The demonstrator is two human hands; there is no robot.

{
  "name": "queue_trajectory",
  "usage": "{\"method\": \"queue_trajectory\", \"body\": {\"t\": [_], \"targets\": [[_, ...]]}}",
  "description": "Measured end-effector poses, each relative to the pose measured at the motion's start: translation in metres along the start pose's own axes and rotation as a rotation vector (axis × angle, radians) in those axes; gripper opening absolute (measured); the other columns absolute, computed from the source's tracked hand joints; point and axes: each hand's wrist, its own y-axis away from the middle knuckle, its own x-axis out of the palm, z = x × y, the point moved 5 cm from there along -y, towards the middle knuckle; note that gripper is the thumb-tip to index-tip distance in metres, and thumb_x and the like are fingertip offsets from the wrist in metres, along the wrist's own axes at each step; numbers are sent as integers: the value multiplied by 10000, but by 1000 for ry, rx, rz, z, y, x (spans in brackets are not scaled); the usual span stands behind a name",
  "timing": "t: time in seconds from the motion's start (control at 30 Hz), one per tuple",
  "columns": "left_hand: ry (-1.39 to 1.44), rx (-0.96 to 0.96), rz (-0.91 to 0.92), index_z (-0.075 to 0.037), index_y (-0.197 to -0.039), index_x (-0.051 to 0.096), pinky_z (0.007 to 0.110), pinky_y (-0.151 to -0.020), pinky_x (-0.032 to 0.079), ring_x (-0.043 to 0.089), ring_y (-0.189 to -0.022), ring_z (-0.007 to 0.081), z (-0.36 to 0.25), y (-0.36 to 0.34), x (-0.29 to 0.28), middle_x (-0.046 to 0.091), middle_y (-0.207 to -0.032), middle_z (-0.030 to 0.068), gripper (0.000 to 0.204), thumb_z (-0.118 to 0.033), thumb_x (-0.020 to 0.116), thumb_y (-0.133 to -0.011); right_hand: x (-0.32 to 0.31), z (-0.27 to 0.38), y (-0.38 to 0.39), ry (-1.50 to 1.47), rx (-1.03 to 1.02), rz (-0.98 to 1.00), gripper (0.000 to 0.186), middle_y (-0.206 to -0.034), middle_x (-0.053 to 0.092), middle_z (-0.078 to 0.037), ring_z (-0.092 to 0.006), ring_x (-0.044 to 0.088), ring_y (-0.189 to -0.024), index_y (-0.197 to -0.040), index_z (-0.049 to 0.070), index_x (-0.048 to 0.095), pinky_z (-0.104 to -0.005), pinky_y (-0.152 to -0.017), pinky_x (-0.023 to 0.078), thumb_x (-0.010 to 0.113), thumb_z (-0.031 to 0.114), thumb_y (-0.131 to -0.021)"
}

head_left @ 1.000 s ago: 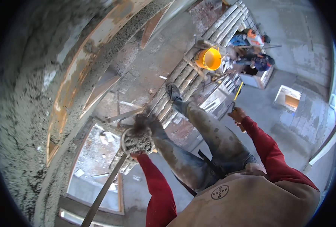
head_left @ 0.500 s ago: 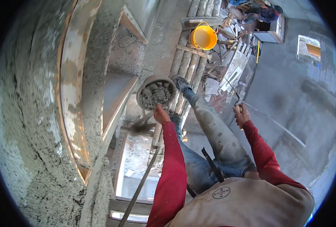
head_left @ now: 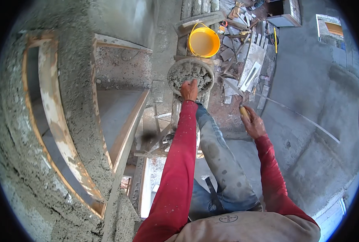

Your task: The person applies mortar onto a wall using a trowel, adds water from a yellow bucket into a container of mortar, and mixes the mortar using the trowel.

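"What does the left hand (head_left: 189, 89) have?"

"One round mortar pan (head_left: 189, 60). The hand is closed at its near rim, though whatever part of the grip sits below is hidden. The pan is out in front of the person, heaped with grey mortar (head_left: 197, 72)."

"And the right hand (head_left: 254, 123)?"

"Wrapped round the wooden handle of one trowel (head_left: 244, 109). The blade points up and away to the left, well apart from the mortar."

"How many buckets?"

"Just one, a yellow bucket (head_left: 215, 47) with its handle raised and cloudy liquid inside. It stands just beyond the pan. I can't tell whether the pan touches the planking there."

"Openings in the rough wall on the left?"

"Two, both edged in timber: a narrow opening (head_left: 34, 76) and a wider opening (head_left: 119, 109) nearer the pan."

"Anything on the right?"

"One yellow bar (head_left: 275, 40), beside a heap of broken boards (head_left: 230, 42) too jumbled to count."
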Motion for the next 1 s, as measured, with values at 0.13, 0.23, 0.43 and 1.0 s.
{"method": "queue_trajectory", "body": {"t": [0.13,0.23,0.43,1.0], "targets": [[228,125,57,3,-779,620,438,-752,451,595,-824,400,27,-27,37,632,-815,234,368,-350,520,-807,14,56,-60,193,-103,28,404,-1021,644,-125,-348,596,-971,-1200,151,548,-418,-836,479,590,308,-831],[139,146,170,-29,-879,642,427,-763,456,600,-841,388,25,-43,54,643,-844,205,310,-278,459,-852,34,62,-104,339,-108,125,345,-1046,638,-126,-333,602,-973,-1154,153,585,-420,-833,486,559,294,-840],[351,126,124,-63,-899,664,268,-577,459,603,-646,143,52,-70,42,630,-732,71,166,-151,533,-851,118,73,-180,546,-17,179,253,-1006,639,-208,-349,628,-937,-990,59,650,-453,-821,499,485,152,-822],[-61,449,58,-88,-934,653,343,-726,485,629,-814,233,106,-174,-19,662,-872,79,242,-268,683,-776,131,14,-368,-508,124,-74,547,-712,645,-142,-195,624,-502,-1003,-44,548,-311,-426,535,563,480,-847]]}}
